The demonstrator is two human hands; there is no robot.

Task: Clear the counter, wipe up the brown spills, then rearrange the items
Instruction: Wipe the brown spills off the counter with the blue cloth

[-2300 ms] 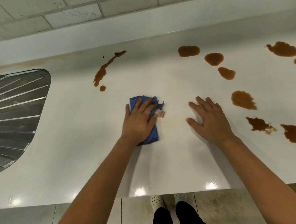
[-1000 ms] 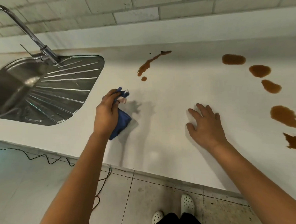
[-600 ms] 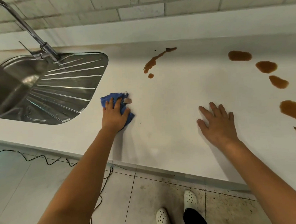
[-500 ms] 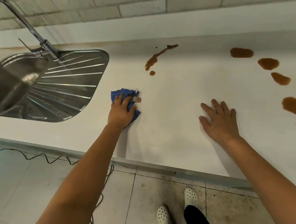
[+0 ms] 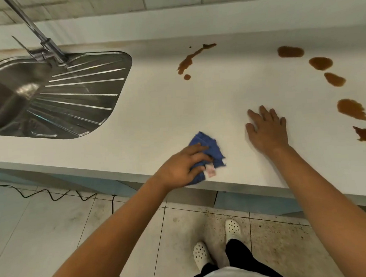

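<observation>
1. The work surface is a long white laminate counter (image 5: pixel 165 109) set against a pale tiled wall, with a stainless steel sink and ribbed drainboard (image 5: pixel 74 97) inset at the left and a chrome tap (image 5: pixel 43 42) rising over it.
2. No loose items stand on the visible part of the counter, so the clearing step appears complete. The step in hand is judged to be wiping.
3. The left hand (image 5: pixel 179 170) presses a crumpled blue cloth with a small pale label (image 5: pixel 208 149) onto the counter near its front edge. The fingers are curled over the cloth and grasp it.
4. The right hand (image 5: pixel 266 131) lies flat on the counter just right of the cloth, apart from it. Its fingers are spread and released and hold nothing; it appears to brace the body.
5. The surface under and around the cloth shows no brown marks.
6. Brown liquid spills remain: a thin streak with a small drop (image 5: pixel 190 61) towards the back wall, and a curved row of brown puddles (image 5: pixel 320 63) at the right, running down to the frame edge.
7. The next move calls for carrying the cloth away from the front edge to the nearest remaining spill, keeping firm downward pressure.
8. The cloth may need turning to a fresh face so the liquid lifts and does not smear.
9. Rearranging cannot begin until every puddle is gone.
</observation>
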